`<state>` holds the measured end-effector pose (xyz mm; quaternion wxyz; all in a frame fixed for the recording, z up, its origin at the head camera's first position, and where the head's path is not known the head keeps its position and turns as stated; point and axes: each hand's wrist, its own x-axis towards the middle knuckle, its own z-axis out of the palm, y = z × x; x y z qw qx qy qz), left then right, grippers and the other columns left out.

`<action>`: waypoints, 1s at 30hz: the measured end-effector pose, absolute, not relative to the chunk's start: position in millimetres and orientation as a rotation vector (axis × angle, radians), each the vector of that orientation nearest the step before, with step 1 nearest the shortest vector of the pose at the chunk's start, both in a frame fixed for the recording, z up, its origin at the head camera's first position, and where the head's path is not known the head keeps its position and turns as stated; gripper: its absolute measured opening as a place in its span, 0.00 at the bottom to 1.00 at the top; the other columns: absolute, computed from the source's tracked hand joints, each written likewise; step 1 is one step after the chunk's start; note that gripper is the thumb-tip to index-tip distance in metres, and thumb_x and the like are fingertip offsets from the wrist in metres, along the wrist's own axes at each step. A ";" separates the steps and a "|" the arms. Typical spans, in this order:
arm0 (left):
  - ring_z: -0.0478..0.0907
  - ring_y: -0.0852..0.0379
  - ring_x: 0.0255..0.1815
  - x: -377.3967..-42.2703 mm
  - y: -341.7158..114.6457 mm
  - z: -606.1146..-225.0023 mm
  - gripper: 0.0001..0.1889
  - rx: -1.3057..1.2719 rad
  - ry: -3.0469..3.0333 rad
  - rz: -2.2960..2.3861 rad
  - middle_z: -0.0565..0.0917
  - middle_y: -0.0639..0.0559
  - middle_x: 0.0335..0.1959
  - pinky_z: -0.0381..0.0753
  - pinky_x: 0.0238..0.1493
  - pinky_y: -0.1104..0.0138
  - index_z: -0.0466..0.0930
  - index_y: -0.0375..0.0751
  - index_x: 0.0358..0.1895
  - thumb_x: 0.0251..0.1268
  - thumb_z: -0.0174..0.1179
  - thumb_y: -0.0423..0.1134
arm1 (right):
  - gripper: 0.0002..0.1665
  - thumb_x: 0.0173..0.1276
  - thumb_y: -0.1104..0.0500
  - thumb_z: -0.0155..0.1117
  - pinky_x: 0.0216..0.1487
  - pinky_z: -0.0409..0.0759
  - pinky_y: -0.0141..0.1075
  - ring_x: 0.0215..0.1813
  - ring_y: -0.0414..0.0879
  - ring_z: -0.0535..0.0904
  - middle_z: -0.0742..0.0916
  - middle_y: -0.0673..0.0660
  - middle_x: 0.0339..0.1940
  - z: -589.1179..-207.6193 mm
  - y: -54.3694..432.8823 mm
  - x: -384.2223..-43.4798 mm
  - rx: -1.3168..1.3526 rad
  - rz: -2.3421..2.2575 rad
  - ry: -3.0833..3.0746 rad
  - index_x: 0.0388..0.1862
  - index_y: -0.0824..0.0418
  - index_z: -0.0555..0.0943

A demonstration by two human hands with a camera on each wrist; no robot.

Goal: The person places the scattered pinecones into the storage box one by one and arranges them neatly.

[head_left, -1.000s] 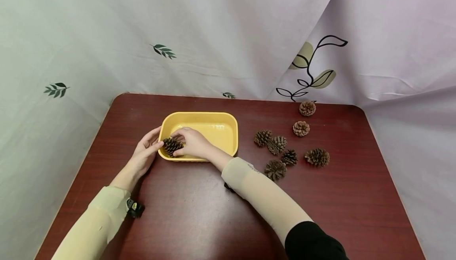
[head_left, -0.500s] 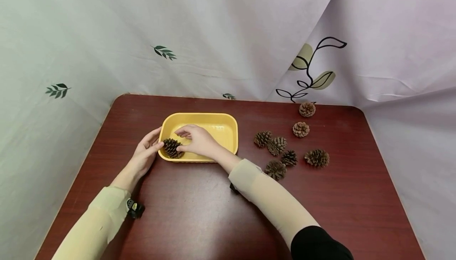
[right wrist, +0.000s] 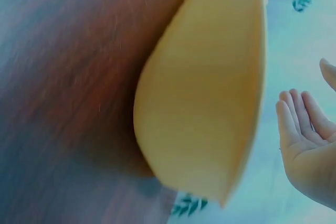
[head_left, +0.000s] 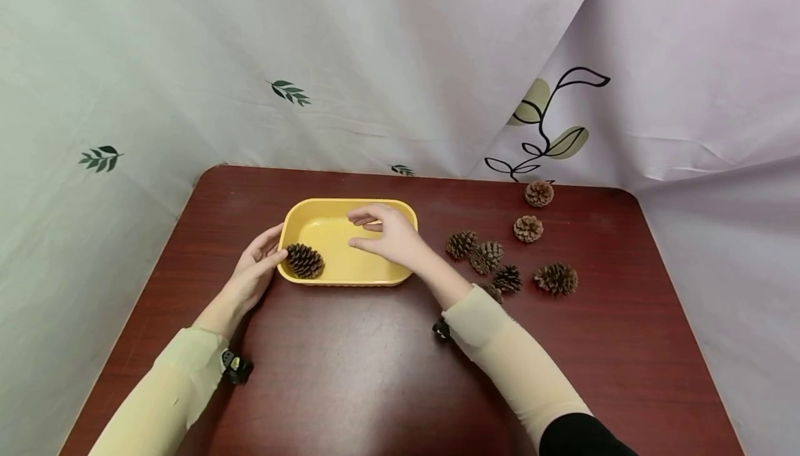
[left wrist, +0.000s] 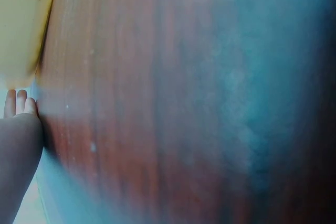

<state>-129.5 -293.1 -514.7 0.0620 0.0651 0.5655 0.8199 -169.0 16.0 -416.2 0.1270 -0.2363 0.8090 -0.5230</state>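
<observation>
A yellow plastic basin (head_left: 340, 255) stands on the table, with one brown pine cone (head_left: 305, 262) lying in its near left corner. My left hand (head_left: 255, 267) grips the basin's left end, thumb over the rim beside the cone and fingers along the outer wall. Over the right part of the basin hovers my right hand (head_left: 394, 237), fingers and thumb spread apart and holding nothing. In the right wrist view the same hand (right wrist: 310, 140) shows an empty palm beyond the basin's rim. The left wrist view catches only some fingertips (left wrist: 21, 103) near the basin wall.
Right of the basin lie several loose pine cones (head_left: 486, 257) on the dark red table (head_left: 350, 359). One cone (head_left: 490, 292) is partly hidden behind the right sleeve. Another cone (head_left: 539, 193) sits near the back edge, before a pale curtain (head_left: 375, 60).
My right hand has let go of the pine cone in the basin's corner and moved right, rising over the basin. The left hand has stayed on the rim.
</observation>
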 end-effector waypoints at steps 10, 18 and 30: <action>0.78 0.69 0.68 -129.3 -292.6 -513.9 0.25 0.209 1.700 2.481 0.84 0.62 0.66 0.76 0.66 0.78 0.77 0.47 0.70 0.79 0.51 0.20 | 0.26 0.68 0.69 0.75 0.71 0.81 0.45 0.67 0.62 0.83 0.86 0.68 0.63 -411.5 70.5 -172.7 -0.555 -1.707 2.392 0.64 0.70 0.82; 0.78 0.70 0.68 -128.5 -293.5 -514.5 0.25 0.188 1.722 2.466 0.83 0.63 0.66 0.76 0.66 0.79 0.76 0.50 0.70 0.79 0.51 0.22 | 0.27 0.68 0.73 0.72 0.72 0.80 0.52 0.67 0.65 0.83 0.85 0.72 0.63 -406.5 117.0 -179.9 -0.442 -1.837 2.404 0.65 0.73 0.80; 0.78 0.69 0.68 -129.0 -293.1 -514.4 0.25 0.203 1.732 2.463 0.83 0.63 0.66 0.76 0.66 0.78 0.76 0.50 0.71 0.79 0.52 0.22 | 0.27 0.72 0.69 0.71 0.72 0.79 0.41 0.57 0.32 0.83 0.85 0.71 0.65 -401.4 182.8 -188.9 -0.251 -1.763 2.560 0.69 0.71 0.79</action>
